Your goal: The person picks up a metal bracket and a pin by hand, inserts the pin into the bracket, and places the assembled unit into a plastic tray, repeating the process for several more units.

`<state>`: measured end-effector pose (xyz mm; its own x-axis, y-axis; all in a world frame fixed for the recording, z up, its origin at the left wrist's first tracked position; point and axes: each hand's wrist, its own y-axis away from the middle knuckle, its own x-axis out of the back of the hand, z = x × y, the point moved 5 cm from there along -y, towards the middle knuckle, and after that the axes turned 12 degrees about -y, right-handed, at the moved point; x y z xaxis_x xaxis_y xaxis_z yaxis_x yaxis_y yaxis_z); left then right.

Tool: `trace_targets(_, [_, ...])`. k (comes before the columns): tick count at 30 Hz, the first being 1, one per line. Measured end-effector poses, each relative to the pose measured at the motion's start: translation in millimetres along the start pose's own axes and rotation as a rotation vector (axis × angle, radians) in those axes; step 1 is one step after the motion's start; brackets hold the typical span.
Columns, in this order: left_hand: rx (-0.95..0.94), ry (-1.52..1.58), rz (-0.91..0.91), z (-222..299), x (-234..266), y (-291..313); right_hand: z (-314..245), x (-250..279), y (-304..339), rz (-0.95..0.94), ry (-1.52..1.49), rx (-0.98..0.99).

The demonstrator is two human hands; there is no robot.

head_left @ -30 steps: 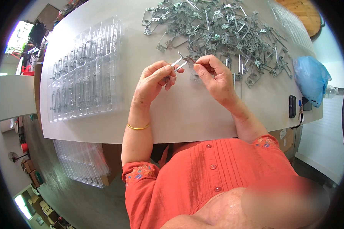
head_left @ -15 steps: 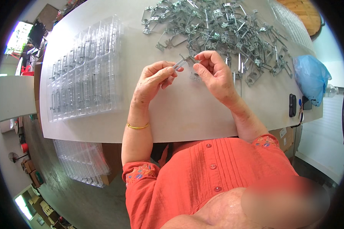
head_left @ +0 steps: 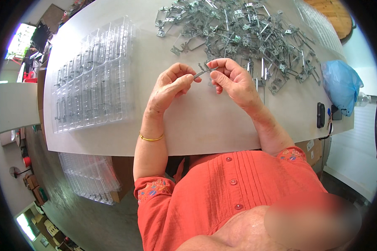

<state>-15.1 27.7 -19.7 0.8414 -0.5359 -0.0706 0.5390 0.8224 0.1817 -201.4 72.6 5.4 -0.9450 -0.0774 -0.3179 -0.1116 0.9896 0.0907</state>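
Observation:
A small grey metal bracket (head_left: pixel 201 71) is held up between my two hands, above the table. My left hand (head_left: pixel 170 86) pinches its lower left end between thumb and fingers. At its upper right end, my right hand (head_left: pixel 232 83) is closed on it with thumb and forefinger. The fingertips hide part of its shape. Just beyond my hands lies a large heap of similar metal brackets (head_left: pixel 238 33), tangled together. To the left, a clear plastic tray (head_left: pixel 92 121) holds several metal pieces in rows of narrow slots.
A blue plastic bag (head_left: pixel 341 85) sits at the table's right edge, with a black object (head_left: pixel 320 115) near it. More clear trays (head_left: pixel 322 25) lie at the far right. Below the table's left front edge stand stacked clear trays (head_left: pixel 88 178) beside a cardboard box (head_left: pixel 123 175).
The bracket has turned between my fingers. My right hand has come slightly left and its thumb and forefinger have closed on the bracket's end. The tray and heap look the same.

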Motion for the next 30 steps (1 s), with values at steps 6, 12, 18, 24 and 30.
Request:
trace_targets(6, [0.046,-0.097,-0.016,6,-5,0,5,2,-1,0.002,-0.031,-0.009])
trace_targets(12, [-0.048,-0.042,-0.017,-2,-4,-1,5,1,-1,-0.016,0.025,0.024])
trace_targets(18, [0.019,-0.126,-0.157,-2,-11,0,0,8,2,0.100,0.114,0.143])
trace_targets(24, [0.012,0.045,-0.024,0,-5,2,-16,7,5,0.189,-0.040,0.140])
trace_targets(30, [-0.051,0.215,-0.034,-5,4,-3,-3,1,4,0.077,0.050,0.015])
